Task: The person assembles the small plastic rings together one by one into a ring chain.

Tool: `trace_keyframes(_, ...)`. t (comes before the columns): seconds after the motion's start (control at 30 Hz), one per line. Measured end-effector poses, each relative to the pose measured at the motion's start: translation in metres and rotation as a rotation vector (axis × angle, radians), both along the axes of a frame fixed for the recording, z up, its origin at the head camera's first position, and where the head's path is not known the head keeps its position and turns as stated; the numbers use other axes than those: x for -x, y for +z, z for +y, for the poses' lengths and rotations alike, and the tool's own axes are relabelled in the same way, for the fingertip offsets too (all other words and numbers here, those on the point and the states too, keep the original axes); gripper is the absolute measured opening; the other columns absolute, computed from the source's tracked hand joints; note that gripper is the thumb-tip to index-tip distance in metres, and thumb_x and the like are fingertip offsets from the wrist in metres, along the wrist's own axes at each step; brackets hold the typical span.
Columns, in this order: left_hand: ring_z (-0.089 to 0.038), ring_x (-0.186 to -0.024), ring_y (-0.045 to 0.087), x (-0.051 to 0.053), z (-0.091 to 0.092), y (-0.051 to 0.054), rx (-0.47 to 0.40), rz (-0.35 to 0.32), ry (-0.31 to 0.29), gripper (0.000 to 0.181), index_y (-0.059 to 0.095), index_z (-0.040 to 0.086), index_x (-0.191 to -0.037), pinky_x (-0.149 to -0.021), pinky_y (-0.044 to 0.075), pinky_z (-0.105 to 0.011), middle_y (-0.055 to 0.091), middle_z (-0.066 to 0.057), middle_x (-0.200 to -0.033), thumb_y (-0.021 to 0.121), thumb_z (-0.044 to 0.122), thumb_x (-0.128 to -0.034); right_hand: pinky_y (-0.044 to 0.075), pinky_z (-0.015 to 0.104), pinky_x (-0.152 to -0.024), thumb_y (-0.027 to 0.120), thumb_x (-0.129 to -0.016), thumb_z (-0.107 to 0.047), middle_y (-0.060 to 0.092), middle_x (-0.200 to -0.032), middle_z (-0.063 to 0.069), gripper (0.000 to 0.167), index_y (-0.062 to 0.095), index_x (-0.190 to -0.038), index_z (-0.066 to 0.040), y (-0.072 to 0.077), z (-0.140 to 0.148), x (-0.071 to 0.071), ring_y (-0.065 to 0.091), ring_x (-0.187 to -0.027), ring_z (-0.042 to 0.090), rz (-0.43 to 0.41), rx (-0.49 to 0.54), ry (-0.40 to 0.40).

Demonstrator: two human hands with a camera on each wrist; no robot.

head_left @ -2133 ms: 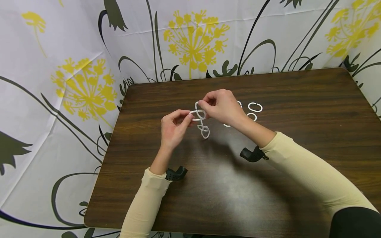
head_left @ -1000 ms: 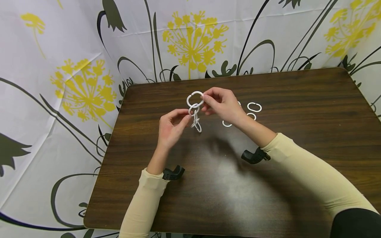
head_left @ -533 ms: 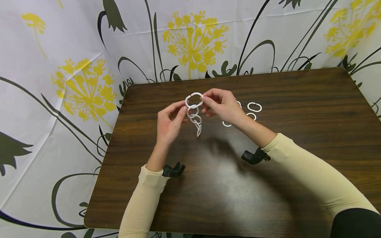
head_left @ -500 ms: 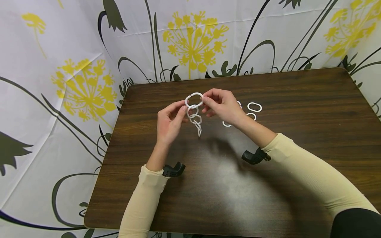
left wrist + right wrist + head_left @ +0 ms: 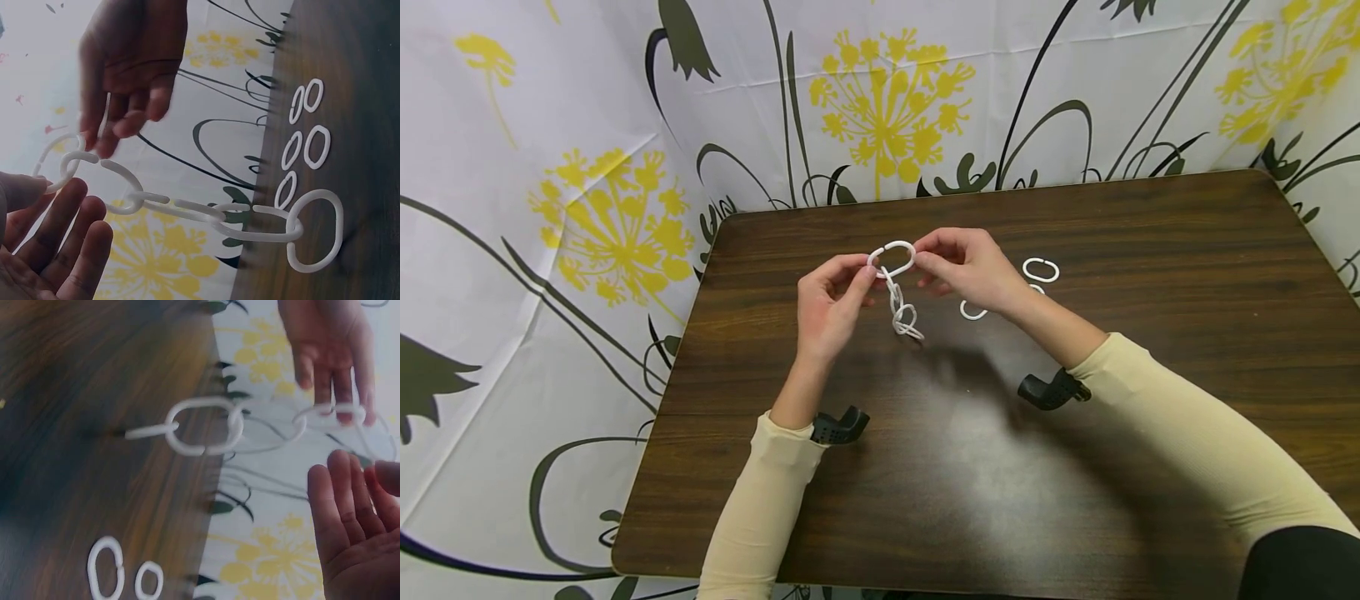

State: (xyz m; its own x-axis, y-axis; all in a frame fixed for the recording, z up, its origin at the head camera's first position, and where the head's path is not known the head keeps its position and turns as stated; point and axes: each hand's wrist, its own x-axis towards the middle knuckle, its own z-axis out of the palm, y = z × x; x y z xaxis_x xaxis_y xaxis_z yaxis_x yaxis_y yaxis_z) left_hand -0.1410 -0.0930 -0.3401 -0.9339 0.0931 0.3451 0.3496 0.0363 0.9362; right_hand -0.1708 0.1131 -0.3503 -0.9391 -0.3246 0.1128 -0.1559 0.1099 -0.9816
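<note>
A chain of several white oval links (image 5: 897, 302) hangs between the hands, above the brown table. Its top link (image 5: 901, 244) is pinched on its left side by the thumb and fingers of my left hand (image 5: 831, 304). The thumb and forefinger of my right hand (image 5: 973, 265) pinch the same link at its right side. In the left wrist view the chain (image 5: 256, 236) stretches from the fingertips to a last link (image 5: 339, 231). The right wrist view shows the chain (image 5: 201, 402) blurred, and both hands around its top link.
Several loose white links lie on the table (image 5: 1150, 333) beyond my right hand, one of them an oval link (image 5: 1041, 260); my right hand and forearm partly cover others. A white cloth with yellow and dark plant prints (image 5: 737, 125) hangs behind and left of the table.
The top link has tilted and lowered slightly, and my left fingers have come from the second link to it. My right hand has shifted a little right. The lower links have swung right.
</note>
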Motion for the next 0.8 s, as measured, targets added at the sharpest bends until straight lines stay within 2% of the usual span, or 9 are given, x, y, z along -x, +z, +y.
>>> trace_keyframes(0.07,-0.030,-0.074,0.069,0.000,0.000,0.000,0.003,0.001,0.001,0.017,0.064,-0.019,-0.104,-0.057,0.056,-0.026,0.066,-0.033,-0.092,0.061,-0.007,-0.0919,0.059,0.036,-0.067,0.064,-0.096,-0.012,0.071,-0.091,0.011,0.016,0.069,-0.105,0.001,-0.004,0.005,0.003,0.069,-0.080,0.030,0.035,-0.107,-0.003)
trace_keyframes(0.17,-0.028,-0.073,0.068,-0.001,-0.001,-0.001,0.010,0.001,0.002,0.016,0.064,-0.019,-0.103,-0.057,0.056,-0.026,0.066,-0.034,-0.091,0.061,-0.007,-0.0918,0.054,0.028,-0.067,0.064,-0.095,-0.014,0.071,-0.087,0.004,0.014,0.073,-0.101,-0.006,-0.013,0.015,0.007,0.067,-0.076,0.026,0.124,-0.364,-0.023)
trace_keyframes(0.3,-0.025,-0.073,0.068,-0.001,-0.001,-0.001,0.019,0.002,0.003,0.016,0.064,-0.018,-0.103,-0.058,0.056,-0.028,0.066,-0.033,-0.091,0.062,-0.007,-0.0917,0.048,0.035,-0.068,0.066,-0.093,-0.017,0.072,-0.089,-0.001,0.013,0.076,-0.100,-0.013,-0.031,0.029,0.011,0.063,-0.075,0.019,0.234,-0.731,-0.020)
trace_keyframes(0.4,-0.022,-0.073,0.068,-0.001,-0.002,-0.002,0.025,0.000,0.001,0.016,0.064,-0.018,-0.103,-0.058,0.057,-0.032,0.067,-0.033,-0.091,0.062,-0.007,-0.0917,0.052,0.043,-0.070,0.067,-0.089,-0.014,0.072,-0.095,-0.001,0.014,0.077,-0.100,-0.015,-0.046,0.039,0.013,0.066,-0.084,0.021,0.302,-0.913,0.022)
trace_keyframes(0.5,-0.018,-0.073,0.068,0.000,-0.002,-0.002,0.031,0.002,0.001,0.016,0.064,-0.019,-0.102,-0.058,0.058,-0.033,0.067,-0.032,-0.091,0.062,-0.007,-0.0918,0.054,0.049,-0.069,0.068,-0.086,-0.011,0.070,-0.097,0.001,0.018,0.077,-0.101,-0.014,-0.061,0.047,0.013,0.067,-0.091,0.027,0.381,-1.020,0.074)
trace_keyframes(0.63,-0.015,-0.072,0.067,0.000,-0.003,-0.003,0.033,0.003,0.001,0.016,0.064,-0.018,-0.102,-0.057,0.057,-0.031,0.067,-0.031,-0.090,0.062,-0.007,-0.0917,0.054,0.052,-0.064,0.071,-0.083,-0.009,0.065,-0.095,0.005,0.018,0.076,-0.100,-0.013,-0.074,0.054,0.012,0.066,-0.090,0.030,0.463,-1.086,0.123)
trace_keyframes(0.8,-0.015,-0.072,0.068,0.000,-0.004,-0.003,0.030,-0.003,-0.008,0.017,0.063,-0.019,-0.102,-0.058,0.057,-0.029,0.067,-0.029,-0.089,0.062,-0.006,-0.0917,0.054,0.052,-0.061,0.072,-0.080,-0.007,0.065,-0.095,0.005,0.020,0.077,-0.097,-0.016,-0.084,0.057,0.014,0.066,-0.090,0.029,0.486,-1.118,0.138)
